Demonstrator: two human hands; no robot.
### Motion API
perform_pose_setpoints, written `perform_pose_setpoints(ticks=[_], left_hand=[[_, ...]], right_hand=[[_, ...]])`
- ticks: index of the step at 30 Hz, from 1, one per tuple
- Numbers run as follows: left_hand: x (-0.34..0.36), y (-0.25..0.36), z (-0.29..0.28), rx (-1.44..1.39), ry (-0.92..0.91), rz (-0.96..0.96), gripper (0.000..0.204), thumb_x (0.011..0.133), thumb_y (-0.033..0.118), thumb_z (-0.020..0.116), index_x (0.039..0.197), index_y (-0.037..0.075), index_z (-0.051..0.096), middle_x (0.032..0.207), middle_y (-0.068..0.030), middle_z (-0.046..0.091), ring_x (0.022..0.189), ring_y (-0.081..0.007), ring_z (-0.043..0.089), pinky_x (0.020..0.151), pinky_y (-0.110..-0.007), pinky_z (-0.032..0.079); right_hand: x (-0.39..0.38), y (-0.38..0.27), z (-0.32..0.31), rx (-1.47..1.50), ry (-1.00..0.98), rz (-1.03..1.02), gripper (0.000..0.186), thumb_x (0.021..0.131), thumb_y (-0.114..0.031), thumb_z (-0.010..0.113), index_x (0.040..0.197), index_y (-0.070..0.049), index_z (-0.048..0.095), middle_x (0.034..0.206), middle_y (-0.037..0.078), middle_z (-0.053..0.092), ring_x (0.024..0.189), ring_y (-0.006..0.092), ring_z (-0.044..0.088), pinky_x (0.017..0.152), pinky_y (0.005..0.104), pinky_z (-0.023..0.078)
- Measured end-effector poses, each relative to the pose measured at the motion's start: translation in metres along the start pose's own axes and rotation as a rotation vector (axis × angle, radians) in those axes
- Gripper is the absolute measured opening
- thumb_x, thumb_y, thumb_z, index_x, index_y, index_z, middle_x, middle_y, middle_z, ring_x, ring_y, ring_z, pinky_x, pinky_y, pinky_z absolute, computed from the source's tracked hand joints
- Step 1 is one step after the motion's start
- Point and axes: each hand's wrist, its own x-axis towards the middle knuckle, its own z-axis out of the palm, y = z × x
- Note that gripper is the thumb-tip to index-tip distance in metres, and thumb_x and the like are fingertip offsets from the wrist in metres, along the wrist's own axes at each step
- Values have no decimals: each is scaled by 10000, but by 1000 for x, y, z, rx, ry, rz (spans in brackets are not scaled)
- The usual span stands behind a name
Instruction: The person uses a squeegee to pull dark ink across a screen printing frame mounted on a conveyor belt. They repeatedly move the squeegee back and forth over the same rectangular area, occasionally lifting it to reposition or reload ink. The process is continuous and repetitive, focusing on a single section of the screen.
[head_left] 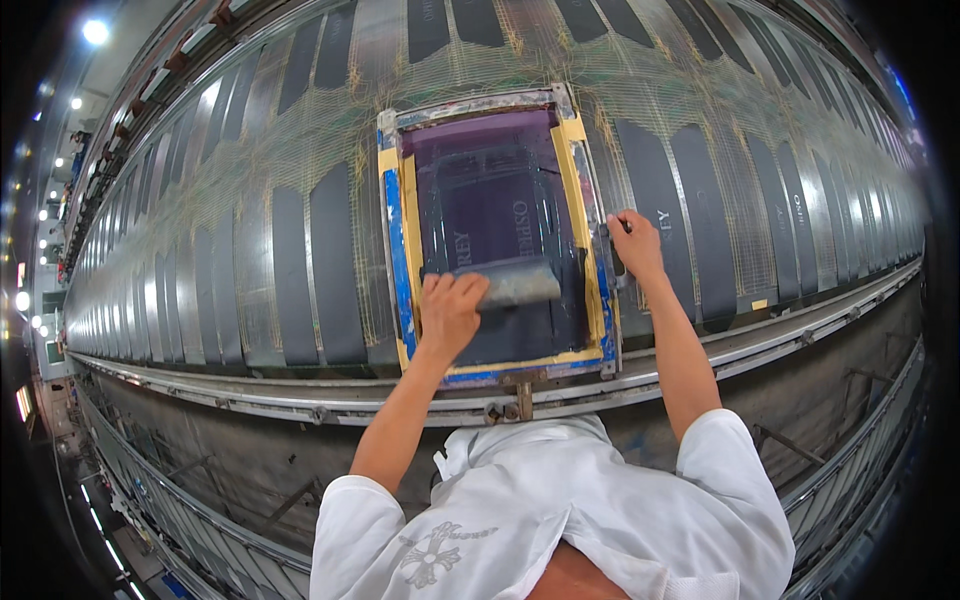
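Note:
A screen-printing frame (393, 225) edged with blue and yellow tape lies on the long table in front of me. Its purple mesh (480, 135) carries dark ink toward the near end, and pale lettering shows in the middle. My left hand (450, 312) is closed round the left end of a wide grey squeegee (525, 283), which lies crosswise on the mesh in the frame's nearer half. At the frame's right side, my right hand (638, 243) is closed on a small black handle (627, 227); its fingers partly hide it.
Dark cut panels (330, 250) lie in rows along the table on both sides of the frame, some with pale lettering. Yellowish lines cross the table surface. A metal rail (720, 372) runs along the near edge, with a bracket (524, 398) below the frame.

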Motion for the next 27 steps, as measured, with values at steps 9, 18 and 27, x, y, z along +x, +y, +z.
perform_pose_setpoints(ticks=[9,18,27], left_hand=[[122,-74,-10,-153,-72,-93,226,685,54,832,898,115,789,926,-66,775,820,-305,709,756,-432,523],[152,-92,9,-149,-123,-126,80,754,127,762,817,171,782,806,-59,731,780,-316,678,755,-449,472],[-52,17,-10,-150,-126,-68,406,593,-2,781,979,122,766,978,-17,750,805,-247,647,804,-402,444]], right_hand=[[51,-122,-22,211,-381,-642,407,892,-338,801,1127,-18,710,1105,184,733,1046,346,687,883,423,537],[82,-158,43,-263,-583,-628,159,791,-131,791,921,-50,748,890,176,727,935,376,685,805,481,527],[-131,-61,17,-161,-437,-855,380,628,-12,793,1003,-48,737,1001,118,724,1026,317,660,954,442,492]])
